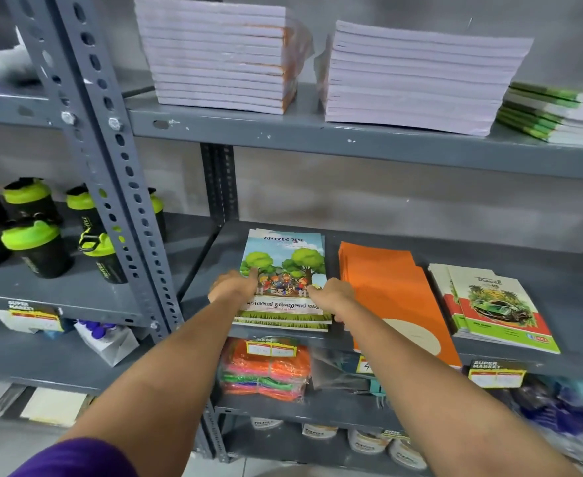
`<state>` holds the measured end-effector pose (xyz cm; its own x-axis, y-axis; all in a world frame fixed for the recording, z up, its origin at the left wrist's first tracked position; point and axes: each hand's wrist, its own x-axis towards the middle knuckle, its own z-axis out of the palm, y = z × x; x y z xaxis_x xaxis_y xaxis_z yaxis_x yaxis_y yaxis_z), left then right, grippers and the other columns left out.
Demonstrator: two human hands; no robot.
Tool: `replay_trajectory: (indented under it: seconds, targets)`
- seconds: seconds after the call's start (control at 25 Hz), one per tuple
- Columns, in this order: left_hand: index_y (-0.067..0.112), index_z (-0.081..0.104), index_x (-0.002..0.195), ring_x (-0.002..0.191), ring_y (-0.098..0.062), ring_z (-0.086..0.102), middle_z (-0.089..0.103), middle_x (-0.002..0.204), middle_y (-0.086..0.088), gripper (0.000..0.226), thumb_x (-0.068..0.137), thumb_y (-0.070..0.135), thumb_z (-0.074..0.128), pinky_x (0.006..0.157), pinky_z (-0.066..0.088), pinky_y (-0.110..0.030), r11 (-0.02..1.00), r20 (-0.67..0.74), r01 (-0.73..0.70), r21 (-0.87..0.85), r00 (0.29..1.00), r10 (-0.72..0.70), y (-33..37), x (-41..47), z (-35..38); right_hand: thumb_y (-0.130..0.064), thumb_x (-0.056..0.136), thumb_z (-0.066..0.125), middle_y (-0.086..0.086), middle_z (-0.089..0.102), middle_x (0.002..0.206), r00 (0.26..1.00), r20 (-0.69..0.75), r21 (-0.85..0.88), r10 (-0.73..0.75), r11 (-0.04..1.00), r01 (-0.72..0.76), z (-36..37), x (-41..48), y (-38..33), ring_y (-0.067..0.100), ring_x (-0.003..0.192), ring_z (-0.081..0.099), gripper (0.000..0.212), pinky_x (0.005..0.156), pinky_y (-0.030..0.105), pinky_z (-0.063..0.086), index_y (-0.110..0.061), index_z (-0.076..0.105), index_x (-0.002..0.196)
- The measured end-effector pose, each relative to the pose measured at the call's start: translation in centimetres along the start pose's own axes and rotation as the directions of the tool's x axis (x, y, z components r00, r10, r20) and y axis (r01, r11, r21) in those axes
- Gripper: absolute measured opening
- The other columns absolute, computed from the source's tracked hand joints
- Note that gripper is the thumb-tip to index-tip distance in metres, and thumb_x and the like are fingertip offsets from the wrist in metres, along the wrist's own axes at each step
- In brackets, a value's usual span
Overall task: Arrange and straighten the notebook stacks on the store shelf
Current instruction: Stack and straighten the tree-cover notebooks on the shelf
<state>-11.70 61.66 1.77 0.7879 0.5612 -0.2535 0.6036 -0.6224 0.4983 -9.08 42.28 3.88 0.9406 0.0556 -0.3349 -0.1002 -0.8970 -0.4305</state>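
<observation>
Squaring the tree-cover stack, centre frame.
Left hand (235, 286) and right hand (331, 295) press flat against the illustrated paper notebook stack (283, 270); the flat orange notebooks (386, 290) beside remain fanned.

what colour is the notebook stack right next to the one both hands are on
Plain orange, with a pale beige circle near the front edge; the head view shows it.

Both hands (left hand (235, 286), right hand (331, 293)) flank the notebook stack (285, 270).
</observation>
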Motion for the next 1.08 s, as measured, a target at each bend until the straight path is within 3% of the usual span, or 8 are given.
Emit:
replay_trajectory:
  seconds: [0.16, 0.28, 0.36, 0.48, 0.64, 0.76, 0.96, 1.08]
  targets:
    - [0.010, 0.053, 0.127, 0.105, -0.027, 0.061, 0.059, 0.126, -0.012, 0.093, 0.075, 0.085, 0.032, 0.088, 0.048, -0.041, 0.999, 0.043, -0.041, 0.006, 0.998, 0.041, -0.6, 0.3, -0.4, -0.059, 0.093, 0.033, 0.007, 0.065, 0.099, 0.998, -0.030, -0.077, -0.046, 0.996, 0.044, 0.6, 0.4, -0.8, 0.024, 0.078, 0.062, 0.065, 0.072, 0.031, 0.057, -0.001, 0.063, 0.095]
    - [0.013, 0.050, 0.124, 0.109, -0.025, 0.058, 0.058, 0.128, -0.008, 0.118, 0.037, 0.093, 0.058, 0.094, 0.047, -0.040, 0.971, 0.253, -0.238, 0.039, 0.942, 0.220, -1.7, 1.5, -2.7, -0.082, 0.064, 0.053, 0.008, 0.056, 0.124, 0.984, 0.168, -0.134, -0.065, 0.987, 0.088, -0.3, 0.8, -0.4, 0.027, 0.096, 0.063, 0.097, 0.071, 0.033, 0.055, -0.004, 0.054, 0.122]
    - [0.012, 0.028, 0.143, 0.125, -0.026, 0.048, 0.047, 0.143, -0.006, 0.148, 0.022, 0.084, 0.073, 0.104, 0.042, -0.039, 0.916, 0.391, -0.361, 0.174, 0.879, 0.272, -1.5, 2.1, -3.9, -0.080, 0.047, 0.070, 0.008, 0.052, 0.132, 0.951, 0.305, -0.289, -0.044, 0.947, 0.136, -0.2, 0.5, -0.5, 0.024, 0.099, 0.059, 0.120, 0.073, 0.032, 0.053, -0.006, 0.040, 0.136]
    - [0.019, -0.014, 0.150, 0.134, -0.029, 0.042, 0.036, 0.153, -0.008, 0.172, 0.019, 0.076, 0.081, 0.106, 0.041, -0.038, 0.760, 0.491, -0.483, 0.434, 0.834, 0.249, -0.7, 1.9, -3.7, -0.069, 0.043, 0.082, 0.005, 0.058, 0.110, 0.965, 0.252, -0.492, -0.074, 0.849, 0.193, 1.2, 0.9, -0.6, 0.023, 0.097, 0.059, 0.110, 0.078, 0.031, 0.052, -0.006, 0.049, 0.127]
    - [0.027, -0.009, 0.151, 0.127, -0.030, 0.048, 0.044, 0.146, -0.009, 0.156, 0.035, 0.060, 0.089, 0.094, 0.046, -0.036, 0.737, 0.453, -0.514, 0.439, 0.835, 0.313, -0.8, 2.0, -2.9, -0.060, 0.048, 0.085, -0.002, 0.057, 0.076, 0.982, 0.152, -0.413, -0.116, 0.895, 0.170, 2.0, 1.1, -0.3, 0.017, 0.075, 0.060, 0.069, 0.065, 0.028, 0.052, -0.011, 0.056, 0.085]
    - [0.029, 0.006, 0.149, 0.095, -0.023, 0.055, 0.052, 0.115, -0.004, 0.133, 0.046, 0.053, 0.087, 0.071, 0.045, -0.031, 0.724, 0.391, -0.543, 0.427, 0.832, 0.394, -1.3, 1.9, -3.0, -0.054, 0.057, 0.084, -0.002, 0.060, 0.059, 0.987, 0.115, -0.376, -0.109, 0.915, 0.145, 1.9, 0.9, -0.1, 0.011, 0.051, 0.061, 0.055, 0.046, 0.024, 0.046, -0.013, 0.051, 0.067]
    - [0.028, 0.007, 0.147, 0.101, -0.026, 0.057, 0.053, 0.120, -0.008, 0.136, 0.043, 0.054, 0.090, 0.075, 0.049, -0.034, 0.722, 0.373, -0.537, 0.437, 0.838, 0.398, -1.4, 1.8, -2.8, -0.062, 0.052, 0.082, -0.001, 0.058, 0.078, 0.989, 0.101, -0.400, -0.108, 0.906, 0.140, 1.6, 0.5, -0.3, 0.018, 0.077, 0.062, 0.065, 0.063, 0.030, 0.052, -0.015, 0.054, 0.087]
    - [0.024, 0.006, 0.148, 0.097, -0.027, 0.059, 0.056, 0.111, -0.009, 0.133, 0.048, 0.045, 0.092, 0.074, 0.050, -0.034, 0.732, 0.364, -0.528, 0.431, 0.844, 0.394, -1.5, 1.8, -2.7, -0.051, 0.052, 0.089, 0.002, 0.059, 0.089, 0.992, 0.075, -0.321, -0.101, 0.940, 0.120, 1.9, 0.7, -0.6, 0.023, 0.081, 0.067, 0.070, 0.073, 0.034, 0.059, -0.012, 0.055, 0.100]
